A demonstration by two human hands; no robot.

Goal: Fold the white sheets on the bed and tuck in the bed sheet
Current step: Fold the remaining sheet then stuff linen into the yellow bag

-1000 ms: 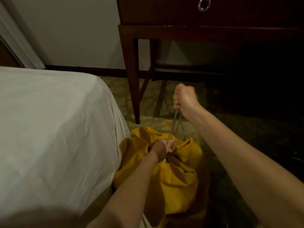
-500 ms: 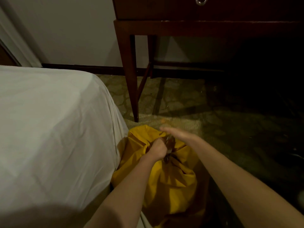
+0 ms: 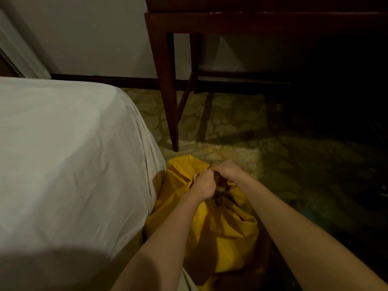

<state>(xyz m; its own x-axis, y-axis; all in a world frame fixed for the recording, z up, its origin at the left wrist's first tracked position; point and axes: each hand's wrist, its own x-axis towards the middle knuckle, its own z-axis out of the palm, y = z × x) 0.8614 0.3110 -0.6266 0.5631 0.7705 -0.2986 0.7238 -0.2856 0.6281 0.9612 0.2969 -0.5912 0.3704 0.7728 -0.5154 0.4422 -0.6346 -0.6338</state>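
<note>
Both hands are busy at the gathered top of a yellow bag [image 3: 220, 232] that sits on the floor, right beside the bed at about 3 o'clock from the mattress corner. The left hand [image 3: 202, 186] has its grip curled tight around the bunched neck of the bag. The right hand [image 3: 227, 170] is bent over the same spot, just at 1 o'clock from the left one, and its fingers seem to pinch the cloth or a cord there, but it is too dark to tell which. The white bed sheet [image 3: 69, 164] lies smooth over the bed and hangs down the side, touching the bag. No loose sheets show on top. This looks like a side step: closing up or tying the bag, most likely near the end of the job. Next, the hands need to finish the bag's top, let go, and push the hanging sheet edge under the mattress. A dark wooden table [image 3: 171, 91] stands at 12 o'clock.
</note>
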